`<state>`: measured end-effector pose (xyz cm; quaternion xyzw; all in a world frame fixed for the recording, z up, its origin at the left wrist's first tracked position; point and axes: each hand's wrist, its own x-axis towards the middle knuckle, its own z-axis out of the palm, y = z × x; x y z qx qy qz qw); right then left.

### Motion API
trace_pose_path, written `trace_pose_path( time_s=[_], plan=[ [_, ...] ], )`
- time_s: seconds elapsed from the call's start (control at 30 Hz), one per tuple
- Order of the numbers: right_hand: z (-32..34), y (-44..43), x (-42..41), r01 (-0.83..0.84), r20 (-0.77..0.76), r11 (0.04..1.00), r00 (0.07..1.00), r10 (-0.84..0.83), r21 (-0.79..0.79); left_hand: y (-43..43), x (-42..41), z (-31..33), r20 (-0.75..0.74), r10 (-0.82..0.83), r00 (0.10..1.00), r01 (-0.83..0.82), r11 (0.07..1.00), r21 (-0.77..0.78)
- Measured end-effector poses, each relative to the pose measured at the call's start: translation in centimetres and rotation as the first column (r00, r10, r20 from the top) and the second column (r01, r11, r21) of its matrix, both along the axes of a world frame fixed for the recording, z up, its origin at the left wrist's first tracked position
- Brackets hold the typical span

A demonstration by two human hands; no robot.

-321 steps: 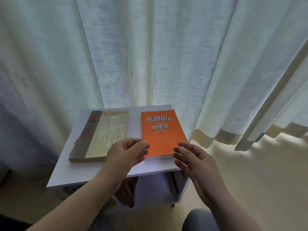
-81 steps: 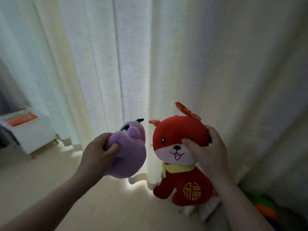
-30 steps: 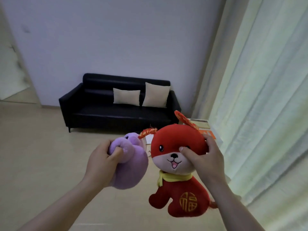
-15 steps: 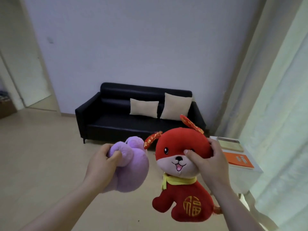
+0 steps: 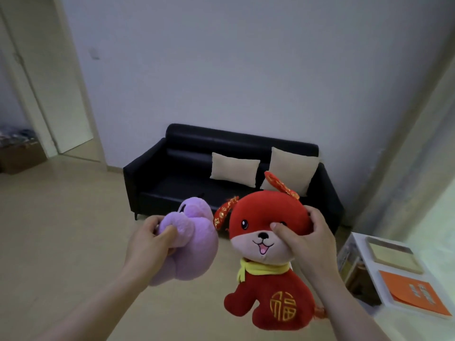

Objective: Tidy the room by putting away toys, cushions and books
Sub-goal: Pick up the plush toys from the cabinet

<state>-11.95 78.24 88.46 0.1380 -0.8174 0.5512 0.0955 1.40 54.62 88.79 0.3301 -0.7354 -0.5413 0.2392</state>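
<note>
Black sofa behind; left hand grips purple plush, right hand red plush.

Two cushions are sitting on sofa against back wall, R half of seat. Side table is standing R of sofa w/ two books lying on top. Doorway is opening far L.

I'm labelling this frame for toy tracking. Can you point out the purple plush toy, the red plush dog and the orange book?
purple plush toy [image 5: 194, 252], head view, on its rounded body.
red plush dog [image 5: 275, 301], head view, on its belly.
orange book [image 5: 416, 295], head view, on its cover.
</note>
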Motion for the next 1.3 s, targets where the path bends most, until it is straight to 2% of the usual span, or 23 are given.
trace_pose_path(
  time_s=[0.2, 0.43, 0.57, 0.7, 0.93, 1.13, 1.3],
  plan=[
    [-1.2, -9.0, -8.4, 0.008, 0.029, 1.000, 1.000, -0.008, -0.013, -8.8, -8.4, -1.8, -0.013, 0.050, 0.999, -0.049, 0.996, 0.076],
    [-0.8, -20.6, -17.6, 0.011, 0.063, 1.000, 0.998, -0.010, -0.002, -20.8, -17.9, -1.5, -0.013, 0.003, 1.000, -0.002, 0.998, 0.070],
    [-1.2, -24.8, -22.7, 0.018, 0.082, 1.000, 0.996, -0.017, -0.014, -25.8, -23.3, -2.4, -0.012, 0.031, 0.999, -0.029, 0.986, 0.162],
    [-2.1, -28.9, -28.8, 0.025, 0.095, 0.999, 0.995, -0.022, -0.031, -30.0, -29.5, -3.0, -0.025, 0.065, 0.998, -0.059, 0.980, 0.188],
    [-3.2, -34.4, -39.9, -0.017, 0.157, 0.996, 0.987, 0.030, -0.083, -35.1, -39.3, -3.4, 0.005, 0.098, 0.995, -0.097, 0.990, 0.106],
    [-3.7, -39.7, -48.5, -0.070, 0.196, 0.997, 0.978, 0.077, -0.045, -39.3, -45.9, -3.1, 0.061, 0.148, 0.987, -0.152, 0.986, 0.072],
    [-4.1, -44.5, -53.3, -0.063, 0.214, 0.997, 0.974, 0.071, -0.042, -44.1, -50.2, -4.5, 0.092, 0.190, 0.977, -0.189, 0.982, -0.028]
  ],
)
